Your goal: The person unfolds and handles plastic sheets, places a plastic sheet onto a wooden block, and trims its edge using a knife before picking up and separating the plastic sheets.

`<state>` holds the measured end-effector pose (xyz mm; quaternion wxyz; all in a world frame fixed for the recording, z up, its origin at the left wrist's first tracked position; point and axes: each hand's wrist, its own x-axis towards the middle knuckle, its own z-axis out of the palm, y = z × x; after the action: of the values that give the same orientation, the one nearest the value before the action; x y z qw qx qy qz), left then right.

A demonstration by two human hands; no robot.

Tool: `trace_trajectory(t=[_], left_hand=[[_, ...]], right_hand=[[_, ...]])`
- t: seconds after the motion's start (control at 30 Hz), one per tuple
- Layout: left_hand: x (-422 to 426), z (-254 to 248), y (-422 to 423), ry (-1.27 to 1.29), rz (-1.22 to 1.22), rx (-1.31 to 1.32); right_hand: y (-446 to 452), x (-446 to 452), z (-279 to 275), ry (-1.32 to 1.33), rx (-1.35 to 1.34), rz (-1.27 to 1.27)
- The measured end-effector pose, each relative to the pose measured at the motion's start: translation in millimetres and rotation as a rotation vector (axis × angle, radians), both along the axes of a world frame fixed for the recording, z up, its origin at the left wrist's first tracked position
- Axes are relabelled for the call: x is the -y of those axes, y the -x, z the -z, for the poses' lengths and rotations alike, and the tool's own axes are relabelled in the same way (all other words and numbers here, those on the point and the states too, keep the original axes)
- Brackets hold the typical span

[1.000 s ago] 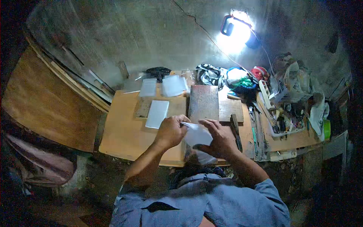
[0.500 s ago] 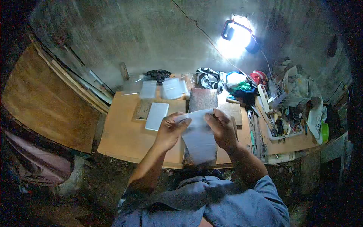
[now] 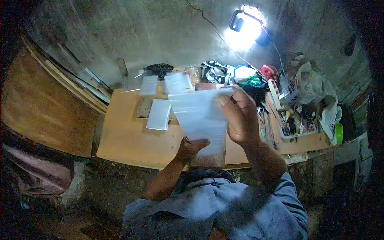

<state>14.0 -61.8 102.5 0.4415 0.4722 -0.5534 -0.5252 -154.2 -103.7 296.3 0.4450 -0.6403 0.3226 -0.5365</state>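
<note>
The right hand point(image 3: 239, 114) pinches the upper right corner of a translucent white sheet point(image 3: 200, 114) above the tabletop point(image 3: 128, 140); the left hand point(image 3: 189, 149) lays its thumb over the lower part, grip unclear; a white stack point(image 3: 159, 115) lies leftward.

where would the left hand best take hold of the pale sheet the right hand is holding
The left hand would probably do best at the free top-left corner of the pale sheet, pinching it from the left: the right hand grips the opposite top corner, the top edge runs nearly straight between them, and the sheet looks thin.
</note>
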Motion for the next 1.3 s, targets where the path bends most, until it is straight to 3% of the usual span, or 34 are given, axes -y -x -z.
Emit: trace_trajectory(t=[0.07, 0.13, 0.17, 0.23, 0.27, 0.33, 0.4, 0.47, 0.5, 0.53, 0.57, 0.67, 0.73, 0.77, 0.83, 0.87, 0.97, 1.17, 1.2, 1.27, 1.3], left_hand=[[-1, 14, -1, 0.102, 0.101, 0.325], [-2, 14, 8, -0.095, 0.049, -0.016], [2, 37, 9, -0.096, 0.050, -0.018], [10, 101, 9, 0.440, 0.029, 0.259], [8, 89, 14, 0.439, 0.030, 0.257], [2, 50, 23, -0.072, -0.056, -0.282], [8, 63, 15, -0.091, -0.036, -0.236], [18, 78, -1, -0.122, 0.093, -0.388], [28, 72, -10, 0.016, 0.140, -0.424], [38, 60, -18, 0.153, 0.189, -0.467], [44, 49, -27, 0.428, 0.172, -0.343], [34, -22, -43, 0.249, -0.004, -0.250], [25, -68, -42, 0.516, -0.039, 0.377], [24, -75, -41, 0.517, -0.037, 0.379], [24, -89, -37, 0.953, 0.023, 0.566], [22, -98, -33, 1.024, 0.059, 0.534], [17, -106, -22, 1.217, 0.070, 0.487], [-1, -108, -14, 1.245, 0.078, 0.507], [-9, -103, -13, 0.947, 0.078, 0.351], [-11, -97, -14, 0.646, 0.070, 0.197], [-7, -92, -14, 0.761, -0.037, 0.175]], right_hand=[[0, -2, -6, -0.011, -0.057, 0.074], [0, -4, -11, -0.015, 0.032, 0.067], [0, -4, -13, -0.015, 0.124, 0.058], [8, -3, -11, 0.070, 0.072, 0.078], [13, -2, -9, 0.154, 0.021, 0.099], [21, -5, -9, 0.240, -0.030, 0.122], [27, -21, -9, -0.042, 0.197, -0.032], [42, -38, 0, -0.197, 0.285, -0.131], [50, -44, 5, -0.352, 0.370, -0.233], [59, -48, 8, -0.352, 0.185, -0.263], [63, -53, 10, -0.353, 0.185, -0.266], [69, -58, 25, -0.444, 0.075, -0.414], [71, -45, 67, -0.450, -0.097, -0.501], [66, -43, 84, -0.449, -0.094, -0.501], [52, -45, 95, -0.546, 0.229, -0.283], [57, -38, 88, -0.502, -0.080, -0.257], [38, -36, 82, -0.334, 0.102, -0.112], [36, -32, 87, -0.457, 0.126, -0.213], [36, -32, 89, -0.458, 0.125, -0.216], [36, -32, 93, -0.405, 0.056, -0.186], [35, -34, 92, -0.407, 0.054, -0.190]])
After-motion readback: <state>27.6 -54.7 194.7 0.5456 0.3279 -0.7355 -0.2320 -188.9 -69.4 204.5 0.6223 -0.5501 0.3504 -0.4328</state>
